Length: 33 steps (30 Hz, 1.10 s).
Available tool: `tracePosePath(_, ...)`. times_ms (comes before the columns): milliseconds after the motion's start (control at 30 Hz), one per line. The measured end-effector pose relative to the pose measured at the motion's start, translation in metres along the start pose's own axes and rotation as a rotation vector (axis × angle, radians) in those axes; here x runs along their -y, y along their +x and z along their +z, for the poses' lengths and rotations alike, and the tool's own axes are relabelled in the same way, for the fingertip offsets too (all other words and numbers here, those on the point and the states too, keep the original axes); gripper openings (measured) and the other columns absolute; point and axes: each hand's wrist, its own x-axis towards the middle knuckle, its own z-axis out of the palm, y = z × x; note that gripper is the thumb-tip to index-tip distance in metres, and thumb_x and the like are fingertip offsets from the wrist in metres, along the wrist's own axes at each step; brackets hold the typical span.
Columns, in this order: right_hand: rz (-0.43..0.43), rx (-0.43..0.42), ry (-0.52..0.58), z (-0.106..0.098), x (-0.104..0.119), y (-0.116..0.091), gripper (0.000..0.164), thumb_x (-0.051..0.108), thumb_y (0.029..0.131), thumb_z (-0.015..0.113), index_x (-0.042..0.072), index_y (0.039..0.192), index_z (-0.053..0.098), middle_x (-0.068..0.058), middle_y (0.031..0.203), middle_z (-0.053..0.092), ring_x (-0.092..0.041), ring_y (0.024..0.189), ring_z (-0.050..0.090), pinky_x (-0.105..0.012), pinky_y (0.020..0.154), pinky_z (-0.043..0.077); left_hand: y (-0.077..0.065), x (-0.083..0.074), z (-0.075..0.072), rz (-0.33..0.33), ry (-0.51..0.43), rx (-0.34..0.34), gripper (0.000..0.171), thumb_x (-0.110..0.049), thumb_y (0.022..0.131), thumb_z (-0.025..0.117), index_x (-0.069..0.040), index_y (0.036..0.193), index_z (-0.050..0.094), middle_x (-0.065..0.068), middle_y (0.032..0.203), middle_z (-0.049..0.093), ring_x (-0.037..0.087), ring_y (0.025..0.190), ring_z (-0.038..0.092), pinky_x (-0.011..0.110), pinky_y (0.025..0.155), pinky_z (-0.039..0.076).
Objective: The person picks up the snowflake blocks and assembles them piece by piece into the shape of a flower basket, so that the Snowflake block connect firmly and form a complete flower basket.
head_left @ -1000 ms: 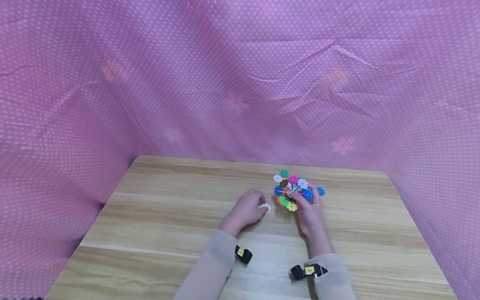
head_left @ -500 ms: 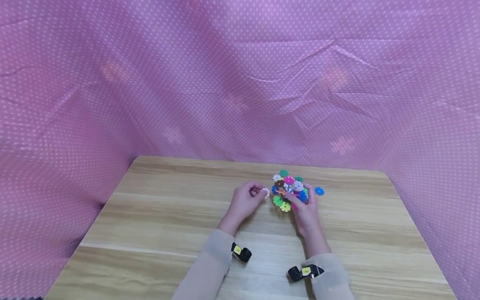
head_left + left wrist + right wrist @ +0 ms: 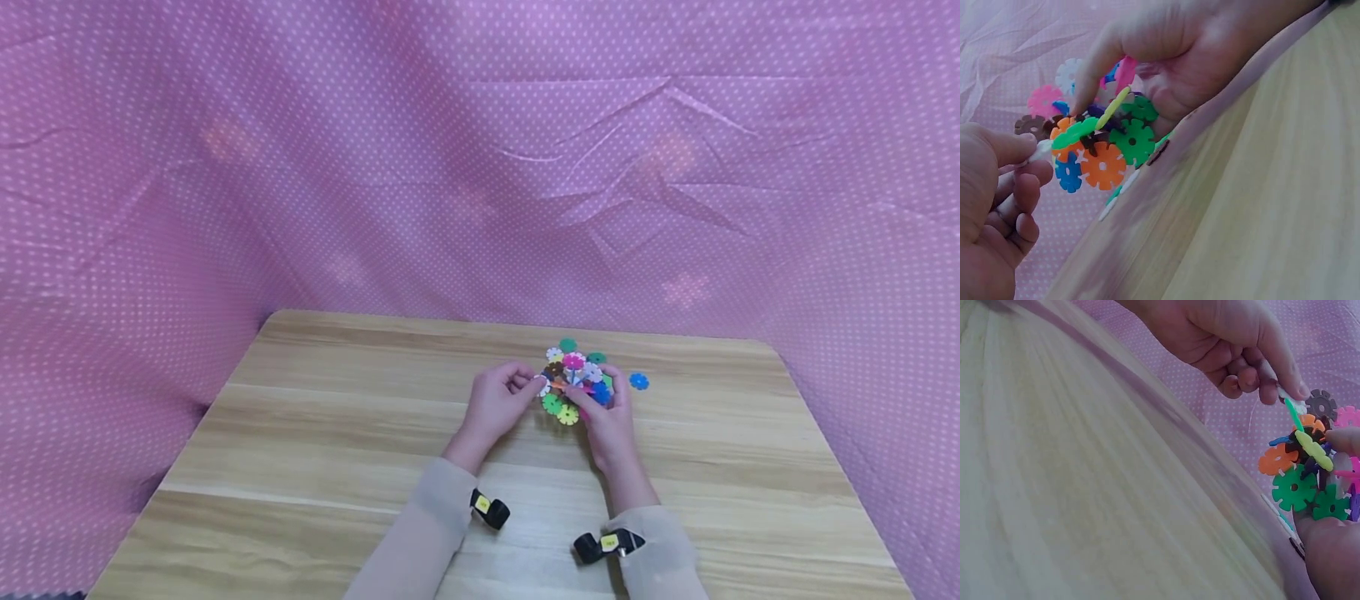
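A cluster of interlocked, notched plastic snowflake discs (image 3: 567,414) in many colours is held up by my right hand (image 3: 611,429), its thumb across the front and fingers behind. My left hand (image 3: 495,408) pinches a white snowflake disc (image 3: 1041,152) between thumb and index finger at the cluster's left side. In the left wrist view the white disc meets the edge of a light green disc (image 3: 1075,132), with an orange disc (image 3: 1103,165) below. From the right wrist, a green disc (image 3: 1294,487) shows near the right palm. Fingers cover much of the white disc.
On the wooden table (image 3: 337,450) a loose blue disc (image 3: 639,381) lies right of my right hand. Behind the cluster, several loose discs lie flat, among them a green disc (image 3: 567,344). Pink dotted cloth (image 3: 480,167) surrounds the table's back and sides.
My left hand has lifted the white disc from the table and brought it up and right to the cluster. My right hand has shifted slightly left with the cluster.
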Motion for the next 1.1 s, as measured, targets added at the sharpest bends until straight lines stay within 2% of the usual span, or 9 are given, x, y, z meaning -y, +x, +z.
tracePosePath(233,-0.004,-0.021,-0.025,-0.001,0.0,0.001,0.055,-0.01,0.096,0.075,0.021,0.136,0.053,-0.005,0.138,0.068,-0.019,0.12,0.072,-0.034,0.101,0.061,0.0,-0.001,0.002,0.004,0.049,0.041,0.01,-0.014,0.1,0.08,-0.006,0.106,0.079,-0.002,0.087,0.076,0.006,0.075,0.067,0.023,0.072,0.062)
tracePosePath(433,-0.007,-0.018,-0.062,-0.001,-0.001,0.001,0.055,-0.007,0.096,0.076,0.022,0.137,0.054,-0.009,0.145,0.063,-0.021,0.124,0.07,-0.034,0.103,0.06,-0.001,-0.004,0.002,0.004,0.064,0.069,0.008,-0.012,0.1,0.078,-0.006,0.105,0.079,0.0,0.091,0.077,0.006,0.077,0.067,0.023,0.075,0.062)
tracePosePath(533,-0.005,-0.017,-0.075,-0.001,-0.001,0.001,0.054,-0.006,0.096,0.077,0.021,0.138,0.054,-0.008,0.145,0.063,-0.019,0.122,0.071,-0.033,0.102,0.06,-0.002,-0.005,0.001,0.008,0.042,0.064,0.007,-0.013,0.1,0.079,-0.006,0.102,0.08,0.001,0.089,0.077,0.006,0.075,0.067,0.023,0.073,0.062)
tracePosePath(800,-0.007,-0.029,-0.075,-0.001,-0.003,0.002,0.055,-0.006,0.096,0.078,0.021,0.139,0.056,-0.007,0.143,0.063,-0.019,0.121,0.071,-0.033,0.101,0.061,-0.004,-0.005,0.003,-0.037,-0.066,0.057,0.007,-0.013,0.101,0.078,-0.007,0.1,0.08,-0.002,0.08,0.075,0.009,0.07,0.068,0.025,0.066,0.061)
tracePosePath(1100,0.002,-0.047,-0.082,-0.001,-0.003,0.0,0.054,-0.007,0.096,0.077,0.021,0.137,0.058,-0.005,0.14,0.066,-0.017,0.122,0.07,-0.03,0.101,0.061,-0.007,-0.003,0.011,-0.059,-0.077,0.033,0.011,-0.011,0.1,0.077,-0.011,0.09,0.079,-0.005,0.076,0.075,0.011,0.068,0.067,0.027,0.065,0.061)
